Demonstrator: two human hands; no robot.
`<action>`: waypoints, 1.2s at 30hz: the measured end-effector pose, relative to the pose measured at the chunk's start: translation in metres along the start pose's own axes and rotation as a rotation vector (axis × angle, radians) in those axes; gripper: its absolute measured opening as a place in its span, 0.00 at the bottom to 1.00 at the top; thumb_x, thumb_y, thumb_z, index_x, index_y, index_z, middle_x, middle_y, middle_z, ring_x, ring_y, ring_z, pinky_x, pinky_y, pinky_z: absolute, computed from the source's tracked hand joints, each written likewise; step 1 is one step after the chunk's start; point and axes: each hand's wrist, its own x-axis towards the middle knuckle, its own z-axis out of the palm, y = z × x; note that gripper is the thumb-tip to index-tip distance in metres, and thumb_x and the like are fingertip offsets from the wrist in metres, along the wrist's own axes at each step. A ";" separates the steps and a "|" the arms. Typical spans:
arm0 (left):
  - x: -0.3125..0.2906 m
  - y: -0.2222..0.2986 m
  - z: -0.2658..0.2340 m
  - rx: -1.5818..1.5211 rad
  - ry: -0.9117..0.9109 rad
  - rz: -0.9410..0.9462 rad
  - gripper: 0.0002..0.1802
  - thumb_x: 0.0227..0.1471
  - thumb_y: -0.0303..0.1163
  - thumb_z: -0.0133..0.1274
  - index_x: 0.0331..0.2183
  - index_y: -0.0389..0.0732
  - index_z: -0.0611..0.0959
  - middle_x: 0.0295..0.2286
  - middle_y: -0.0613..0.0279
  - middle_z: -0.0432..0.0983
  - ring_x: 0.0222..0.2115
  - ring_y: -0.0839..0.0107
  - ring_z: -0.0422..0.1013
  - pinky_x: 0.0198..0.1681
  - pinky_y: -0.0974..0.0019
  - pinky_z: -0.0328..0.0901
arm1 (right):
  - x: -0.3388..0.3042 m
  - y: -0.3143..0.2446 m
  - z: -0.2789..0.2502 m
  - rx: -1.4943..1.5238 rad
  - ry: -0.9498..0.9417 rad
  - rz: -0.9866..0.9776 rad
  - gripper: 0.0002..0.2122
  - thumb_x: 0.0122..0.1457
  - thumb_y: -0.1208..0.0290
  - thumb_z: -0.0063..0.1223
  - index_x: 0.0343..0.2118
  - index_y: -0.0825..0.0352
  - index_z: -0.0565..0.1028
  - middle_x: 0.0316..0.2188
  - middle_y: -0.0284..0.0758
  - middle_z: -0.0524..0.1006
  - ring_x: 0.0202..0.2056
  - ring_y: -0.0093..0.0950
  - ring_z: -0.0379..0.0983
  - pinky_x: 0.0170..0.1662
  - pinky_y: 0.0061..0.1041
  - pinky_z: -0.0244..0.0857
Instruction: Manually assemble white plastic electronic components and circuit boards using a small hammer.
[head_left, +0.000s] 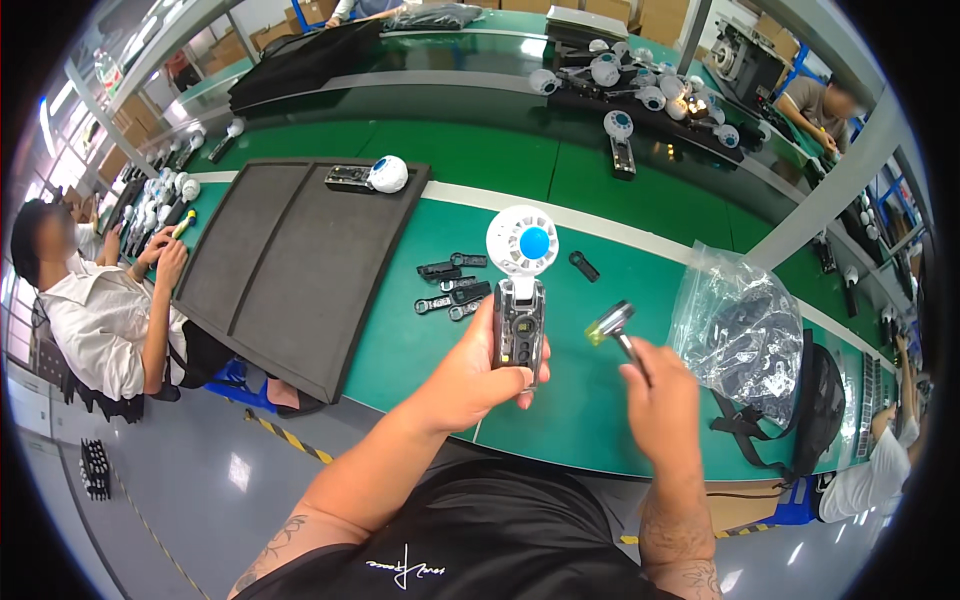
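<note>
My left hand (465, 370) is wrapped round the open handle of a small handheld fan (520, 325). The fan stands upright, its round white head with a blue centre on top and circuitry visible inside the dark handle. To its right, my right hand (665, 400) grips the shaft of a small mallet (611, 323). The mallet's head, with a yellowish face, is raised beside the fan, apart from it. Several black handle covers (455, 283) lie in a loose group on the green table left of the fan. One more cover (584, 266) rests beyond the mallet.
A large dark tray (300, 260) with another fan (388, 174) on its far edge lies left. At right are a clear plastic bag (735, 340) of dark parts and a black bag (822, 410). More fans (650, 98) pile up beyond the conveyor. Co-workers sit left and right.
</note>
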 end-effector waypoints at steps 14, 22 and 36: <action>0.004 -0.049 0.013 1.114 0.060 0.429 0.45 0.56 0.19 0.53 0.70 0.34 0.53 0.48 0.33 0.72 0.43 0.40 0.74 0.50 0.46 0.70 | -0.004 -0.011 0.078 1.137 -0.058 0.264 0.25 0.55 0.86 0.55 0.57 0.72 0.65 0.41 0.40 0.75 0.38 0.25 0.75 0.43 0.18 0.71; -0.004 -0.030 0.009 1.171 -0.010 0.434 0.49 0.55 0.19 0.55 0.71 0.30 0.50 0.54 0.30 0.67 0.49 0.38 0.71 0.56 0.46 0.67 | 0.007 -0.005 0.081 1.140 -0.182 0.277 0.21 0.54 0.84 0.55 0.53 0.73 0.69 0.43 0.42 0.75 0.37 0.25 0.74 0.43 0.20 0.71; -0.008 0.011 0.017 0.492 -0.012 0.038 0.42 0.51 0.19 0.59 0.66 0.34 0.62 0.48 0.53 0.75 0.43 0.69 0.73 0.48 0.67 0.68 | -0.010 0.010 0.074 1.529 -0.288 -0.093 0.19 0.58 0.87 0.57 0.53 0.70 0.73 0.46 0.40 0.77 0.44 0.24 0.73 0.51 0.23 0.69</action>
